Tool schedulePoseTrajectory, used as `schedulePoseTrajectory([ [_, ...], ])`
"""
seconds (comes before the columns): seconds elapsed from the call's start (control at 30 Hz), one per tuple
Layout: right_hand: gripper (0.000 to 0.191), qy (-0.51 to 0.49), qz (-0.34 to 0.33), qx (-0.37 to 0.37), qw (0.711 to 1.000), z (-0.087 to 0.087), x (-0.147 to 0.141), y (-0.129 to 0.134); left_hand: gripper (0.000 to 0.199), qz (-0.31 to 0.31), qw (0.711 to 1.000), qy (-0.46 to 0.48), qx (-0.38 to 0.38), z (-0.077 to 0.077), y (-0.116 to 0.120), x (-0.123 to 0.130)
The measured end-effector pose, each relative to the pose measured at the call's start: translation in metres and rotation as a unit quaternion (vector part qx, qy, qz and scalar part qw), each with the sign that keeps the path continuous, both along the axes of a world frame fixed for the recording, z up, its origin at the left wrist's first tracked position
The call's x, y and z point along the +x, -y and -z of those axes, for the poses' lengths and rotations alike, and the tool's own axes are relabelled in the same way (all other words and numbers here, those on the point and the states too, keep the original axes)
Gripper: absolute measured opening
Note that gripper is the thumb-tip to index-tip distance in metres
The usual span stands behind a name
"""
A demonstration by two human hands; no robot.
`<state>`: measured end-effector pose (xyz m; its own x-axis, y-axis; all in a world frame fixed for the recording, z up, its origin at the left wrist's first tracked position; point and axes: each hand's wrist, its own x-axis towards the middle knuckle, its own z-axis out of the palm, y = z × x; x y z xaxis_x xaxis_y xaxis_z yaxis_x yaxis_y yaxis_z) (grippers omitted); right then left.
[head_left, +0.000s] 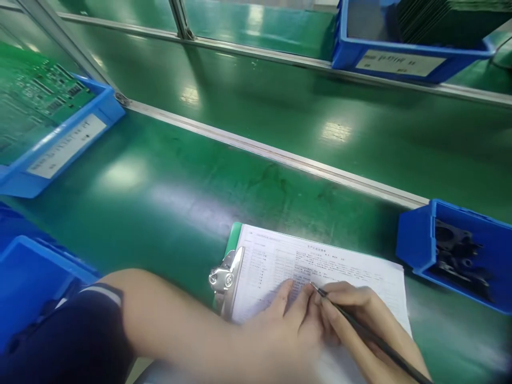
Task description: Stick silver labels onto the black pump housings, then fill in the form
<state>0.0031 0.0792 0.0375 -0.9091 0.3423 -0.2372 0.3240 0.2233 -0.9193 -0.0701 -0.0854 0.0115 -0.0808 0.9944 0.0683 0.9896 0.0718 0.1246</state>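
A green clipboard (233, 238) with a metal clip (230, 280) lies on the green bench. Printed sheets of paper (356, 261) are clamped to it. My left hand (284, 330) rests on the paper with its fingers stretched out, partly blurred. Close beside it, my right hand (368, 309) grips a dark pen (374, 338). The pen's tip points at the printed lines, near my left fingertips; whether it touches the paper I cannot tell. Both hands cover the lower part of the sheet.
At right, a blue bin (416, 240) holds dark metal parts (456, 256). Green circuit boards (40, 101) fill a labelled blue bin (80, 144) at left, above another blue bin (36, 261). A further blue bin (348, 53) with boards stands behind. Metal rails (272, 152) cross the bench.
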Motion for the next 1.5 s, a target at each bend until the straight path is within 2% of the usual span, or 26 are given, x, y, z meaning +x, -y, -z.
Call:
schedulePoseTrajectory([
  [0.1,0.013,-0.008,0.005,0.035,0.999,0.019,-0.005,-0.002,0.061,-0.012,1.0,-0.026,0.003,0.001,0.003,0.002],
  [0.17,0.011,-0.025,-0.008,0.037,0.999,0.026,-0.004,-0.005,0.062,-0.004,0.999,-0.036,0.005,0.001,0.005,0.003],
  [0.37,0.012,-0.067,-0.03,0.027,0.997,0.031,0.0,-0.006,0.056,-0.013,1.0,-0.026,0.01,0.001,0.006,0.005],
  [0.5,0.012,-0.061,-0.036,0.052,0.996,0.036,0.0,-0.003,0.057,-0.012,0.999,-0.028,0.021,0.004,0.004,0.007],
  [0.67,0.011,-0.107,-0.037,0.099,0.989,0.036,-0.005,-0.002,0.054,-0.015,0.999,-0.039,0.025,0.003,0.003,0.007],
  [0.93,0.012,-0.072,-0.059,0.144,0.985,0.032,-0.014,-0.001,0.054,-0.004,0.998,-0.041,0.037,0.005,0.002,0.004],
  [1.13,0.011,-0.083,-0.055,0.218,0.971,0.033,-0.016,-0.001,0.059,0.012,0.998,-0.063,0.024,0.0,0.0,-0.002],
  [1.27,0.013,-0.078,-0.054,0.25,0.964,0.034,-0.016,-0.003,0.046,0.033,0.995,-0.092,0.026,0.003,0.0,-0.002],
  [1.43,0.017,-0.061,-0.08,0.224,0.969,0.033,-0.017,-0.005,0.029,-0.039,0.988,-0.129,0.072,0.008,-0.001,0.003],
  [1.5,0.015,-0.074,-0.069,0.242,0.965,0.035,-0.015,-0.005,0.033,-0.026,0.989,-0.119,0.081,0.007,-0.002,0.002],
])
